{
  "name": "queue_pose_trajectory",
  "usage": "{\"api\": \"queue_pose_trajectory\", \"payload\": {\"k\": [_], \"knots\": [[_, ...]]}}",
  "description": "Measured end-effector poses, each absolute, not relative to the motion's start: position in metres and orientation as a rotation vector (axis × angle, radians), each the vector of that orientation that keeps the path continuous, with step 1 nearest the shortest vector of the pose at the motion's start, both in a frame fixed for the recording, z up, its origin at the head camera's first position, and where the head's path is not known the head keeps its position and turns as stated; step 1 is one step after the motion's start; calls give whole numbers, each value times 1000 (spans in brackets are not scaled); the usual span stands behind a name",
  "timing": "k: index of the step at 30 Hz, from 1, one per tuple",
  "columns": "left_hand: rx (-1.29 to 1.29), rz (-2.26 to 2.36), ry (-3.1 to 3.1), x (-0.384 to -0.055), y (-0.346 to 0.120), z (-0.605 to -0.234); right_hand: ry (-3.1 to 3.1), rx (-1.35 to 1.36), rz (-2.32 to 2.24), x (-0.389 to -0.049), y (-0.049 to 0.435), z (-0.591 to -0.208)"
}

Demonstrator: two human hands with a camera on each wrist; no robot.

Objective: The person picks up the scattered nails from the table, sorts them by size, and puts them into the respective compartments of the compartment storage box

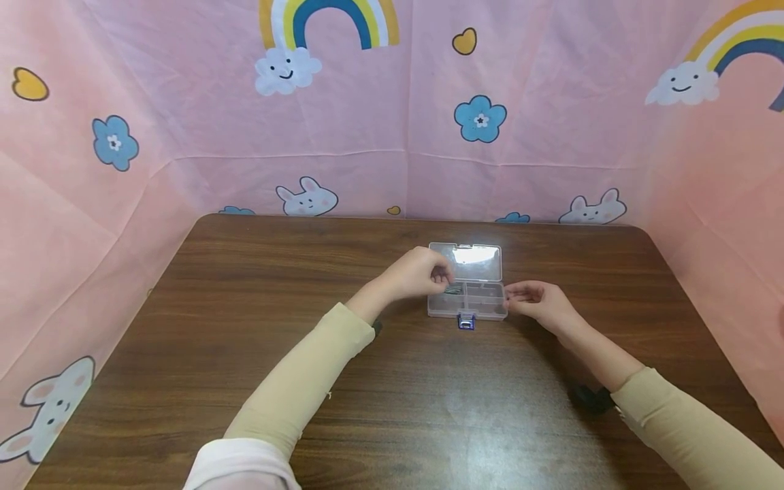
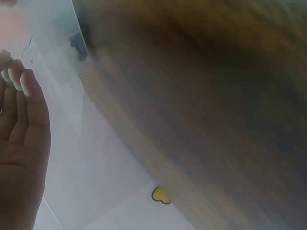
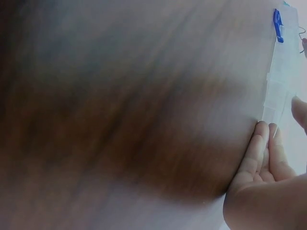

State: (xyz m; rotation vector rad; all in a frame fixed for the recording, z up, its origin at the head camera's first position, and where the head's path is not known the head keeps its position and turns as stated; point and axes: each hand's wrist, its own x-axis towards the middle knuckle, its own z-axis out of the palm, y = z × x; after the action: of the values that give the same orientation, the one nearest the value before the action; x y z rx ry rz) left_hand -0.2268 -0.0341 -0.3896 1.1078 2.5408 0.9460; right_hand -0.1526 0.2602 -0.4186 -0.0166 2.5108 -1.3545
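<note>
A clear plastic compartment box (image 1: 484, 312) stands on the table with its lid (image 1: 474, 264) raised at the back and a blue latch (image 1: 467, 321) at the front. Thin, dark, metallic-looking pieces (image 1: 452, 290) lie in its left rear compartment; their kind is too small to tell. Over that compartment hovers my left hand (image 1: 419, 273), fingers bent downward; whether the fingertips pinch anything is hidden. In the left wrist view its fingers (image 2: 33, 100) show at the left edge. My right hand (image 1: 542, 304) touches the box's right end with fairly straight fingers (image 3: 252, 155), thumb apart.
The brown wooden table (image 1: 294, 258) spreads out around the box. Pink patterned cloth (image 1: 367, 122) hangs behind the table and along both sides. Light glares off the lid and the table's front.
</note>
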Motion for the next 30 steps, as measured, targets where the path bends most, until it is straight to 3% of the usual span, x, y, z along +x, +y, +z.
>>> {"api": "queue_pose_trajectory", "payload": {"k": [30], "knots": [[1220, 722, 2560, -219, -24, -394, 2504, -10, -1342, -153, 261, -418]]}}
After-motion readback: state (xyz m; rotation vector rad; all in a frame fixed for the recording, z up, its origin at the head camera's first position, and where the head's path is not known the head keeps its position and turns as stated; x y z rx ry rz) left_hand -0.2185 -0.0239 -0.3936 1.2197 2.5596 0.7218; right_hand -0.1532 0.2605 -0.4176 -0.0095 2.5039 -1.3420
